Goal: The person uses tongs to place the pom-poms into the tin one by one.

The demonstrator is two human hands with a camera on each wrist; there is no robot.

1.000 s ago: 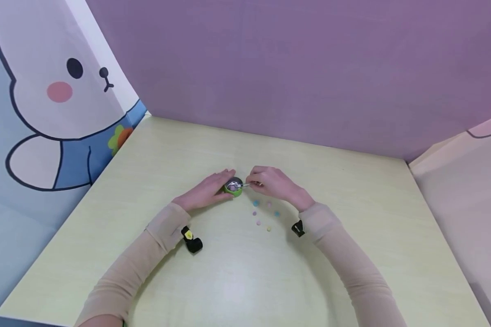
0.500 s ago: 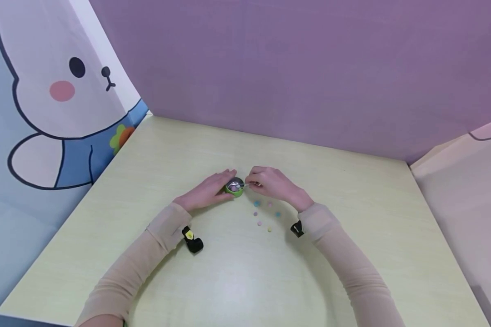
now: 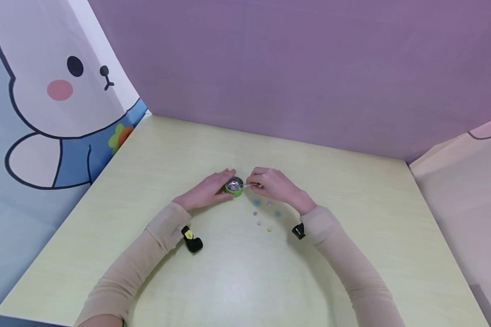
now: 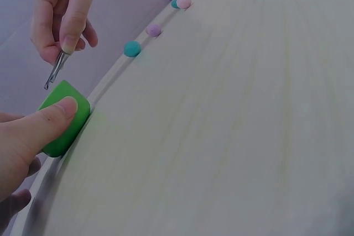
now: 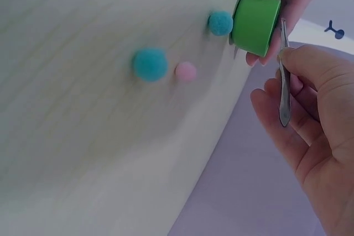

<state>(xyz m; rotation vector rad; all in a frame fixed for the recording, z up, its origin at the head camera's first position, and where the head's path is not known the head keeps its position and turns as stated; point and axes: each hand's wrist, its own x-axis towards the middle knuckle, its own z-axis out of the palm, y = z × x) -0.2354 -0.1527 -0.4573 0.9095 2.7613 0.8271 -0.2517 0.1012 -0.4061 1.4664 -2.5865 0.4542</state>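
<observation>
My left hand (image 3: 206, 190) holds a small green bowl (image 4: 65, 125) with a shiny metal inside, thumb on the near side and fingers on the far side. Something pinkish shows within the bowl in the head view. Across from it, my right hand (image 3: 276, 184) pinches a pair of metal tweezers (image 5: 285, 92) between thumb and fingers. The tweezers' tips reach the bowl's right rim in the head view; in the left wrist view they sit just above it, with nothing visible between them. Pom-poms lie near the bowl, including a blue one (image 3: 256, 203) and a purple one (image 3: 255, 213).
More pom-poms, a pink one (image 3: 259, 223), a second blue one (image 3: 277, 213) and a yellow one (image 3: 269, 229), are scattered on the pale wooden table (image 3: 229, 272). A purple backdrop (image 3: 294, 72) stands behind it, and a cartoon-printed panel (image 3: 37, 109) stands on the left.
Both hands stay almost in place. My right hand with the tweezers shifts very slightly at the bowl's rim; the pom-poms on the table have not moved.
</observation>
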